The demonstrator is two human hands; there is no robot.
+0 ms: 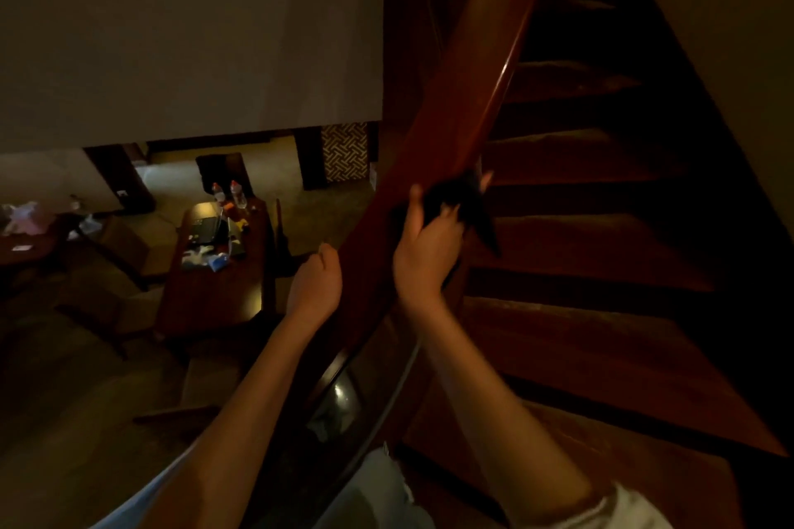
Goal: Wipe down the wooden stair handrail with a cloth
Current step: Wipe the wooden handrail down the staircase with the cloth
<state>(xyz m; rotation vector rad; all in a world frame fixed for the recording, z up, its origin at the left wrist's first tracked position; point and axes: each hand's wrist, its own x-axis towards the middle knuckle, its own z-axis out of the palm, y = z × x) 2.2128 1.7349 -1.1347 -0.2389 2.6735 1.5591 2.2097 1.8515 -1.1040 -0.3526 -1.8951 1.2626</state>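
A glossy reddish wooden handrail [468, 82] runs diagonally from the lower middle up to the top right. My right hand [425, 247] grips a dark cloth [462, 202] and presses it onto the rail's top; a corner of the cloth hangs off the stair side. My left hand [316, 283] is at the rail's left edge just below, its fingers curled over the outer side and hidden behind the wood. Whether it holds the rail I cannot tell for certain.
Dark wooden stair treads [601, 253] descend to the right of the rail. Far below on the left stands a wooden table [223, 283] with bottles and clutter. A pale wall [193, 34] fills the upper left.
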